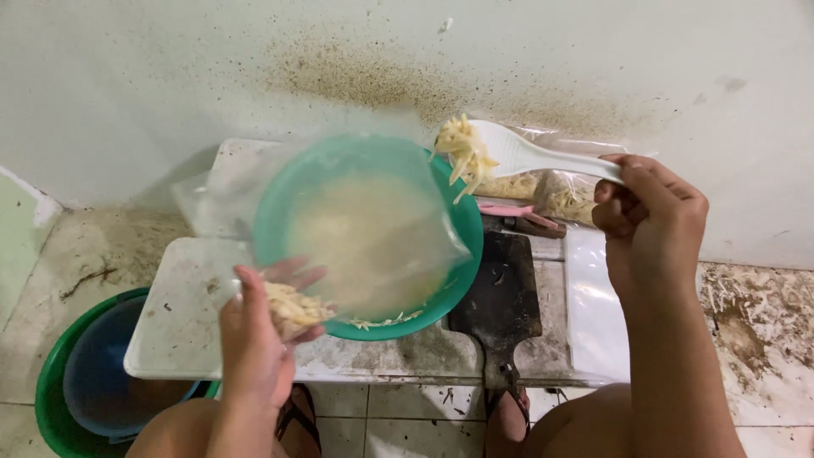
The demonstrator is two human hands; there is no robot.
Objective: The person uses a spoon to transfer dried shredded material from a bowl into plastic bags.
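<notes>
The clear plastic bag (373,229) hangs in front of the teal bowl (441,280), its mouth turned up and to the right, so that what comes off the spoon can drop straight in; it already carries a clump of pale shredded strips (292,309) at its lower left corner, and its film blurs the bowl behind it; the left hand (254,335) is closed on that lower corner, fingers spread around the filled part, which keeps the bag hanging open and steady over the bowl, so that anything that misses would likely land in the bowl rather than on the floor; a few loose strips lie along the bowl's near rim; the right hand (649,220) is wrapped firmly around the handle of a white plastic spoon (509,153), held level at the far right of the bag, with a heap of the same shreds (462,153) on its head just above the bag's upper edge; the two hands are well apart, one low and near on the left, the other higher on the right; under the bowl is a low white table (182,335); to the right of the bowl lies a dark wooden cutting board (502,297), handle toward the person; behind it lie a pink-handled tool (509,212) and another filled clear bag (560,191); a green bucket (51,399) with a blue tub inside stands on the floor at near left.
</notes>
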